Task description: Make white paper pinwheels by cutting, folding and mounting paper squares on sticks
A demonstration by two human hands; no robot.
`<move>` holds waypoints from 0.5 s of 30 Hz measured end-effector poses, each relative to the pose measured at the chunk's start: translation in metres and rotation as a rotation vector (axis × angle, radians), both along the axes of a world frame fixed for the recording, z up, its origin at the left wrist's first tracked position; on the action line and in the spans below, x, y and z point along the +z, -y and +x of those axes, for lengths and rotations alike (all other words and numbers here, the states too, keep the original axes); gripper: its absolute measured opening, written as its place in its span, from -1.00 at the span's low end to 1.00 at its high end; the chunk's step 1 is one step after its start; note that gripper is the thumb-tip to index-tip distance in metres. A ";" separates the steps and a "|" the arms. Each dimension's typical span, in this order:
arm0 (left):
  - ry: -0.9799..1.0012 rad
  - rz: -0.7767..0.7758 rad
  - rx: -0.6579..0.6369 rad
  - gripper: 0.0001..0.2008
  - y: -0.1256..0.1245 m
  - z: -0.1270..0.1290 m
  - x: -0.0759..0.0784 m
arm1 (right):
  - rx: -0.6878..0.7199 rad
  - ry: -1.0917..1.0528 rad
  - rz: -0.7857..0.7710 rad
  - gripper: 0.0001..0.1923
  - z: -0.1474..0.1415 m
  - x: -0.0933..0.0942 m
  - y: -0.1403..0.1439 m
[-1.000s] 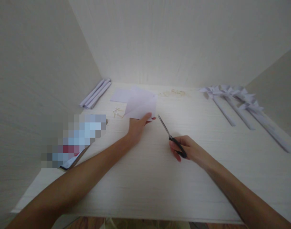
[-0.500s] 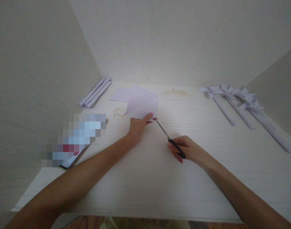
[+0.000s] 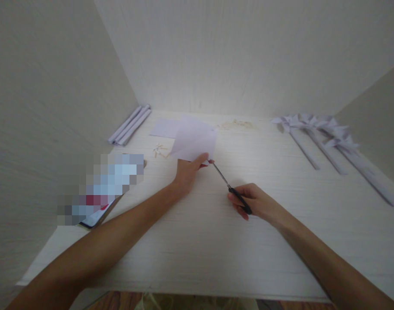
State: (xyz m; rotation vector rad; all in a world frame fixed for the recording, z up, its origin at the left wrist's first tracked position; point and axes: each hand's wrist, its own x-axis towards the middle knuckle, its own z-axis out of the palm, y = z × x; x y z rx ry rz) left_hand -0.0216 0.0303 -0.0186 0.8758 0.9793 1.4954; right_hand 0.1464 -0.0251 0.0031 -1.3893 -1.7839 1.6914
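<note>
My left hand point(image 3: 189, 172) pinches the near corner of a pale lilac sheet of paper point(image 3: 194, 138), thumb on top. The sheet is held up above the table, its far corner pointing toward the back wall. In my right hand point(image 3: 247, 200) is a pair of scissors point(image 3: 239, 199) with black handles, my fingers closed round them. Their thin metal blades look nearly closed, and the tips reach the paper's near corner beside my left fingertips. Whether the tips are in the paper I cannot make out. Another lilac sheet point(image 3: 163, 128) lies flat behind, partly covered by the held one.
Rolled paper tubes point(image 3: 129, 125) lie at the back left, near small cotton swabs point(image 3: 158, 150). A phone point(image 3: 98, 215), mostly pixelated, rests by the left wall. Several paper flowers on stems point(image 3: 316, 127) line the right side of the white table point(image 3: 190, 254). Walls enclose three sides.
Almost nothing differs. Both hands, the paper and the scissors keep their places, apart from a slight shift of the whole view.
</note>
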 end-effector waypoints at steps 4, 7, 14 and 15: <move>0.002 0.012 0.000 -0.86 0.000 0.000 0.000 | -0.005 -0.011 -0.007 -0.60 0.000 -0.001 0.000; -0.004 0.007 -0.006 -0.86 0.000 0.000 0.001 | -0.004 -0.005 0.006 -0.62 0.001 -0.003 0.000; -0.031 -0.017 -0.005 -0.89 0.001 0.000 0.001 | -0.004 0.009 0.024 -0.59 0.000 -0.001 0.000; -0.034 -0.013 -0.005 -0.89 0.000 -0.001 0.001 | -0.005 0.009 0.024 -0.59 0.000 -0.001 0.000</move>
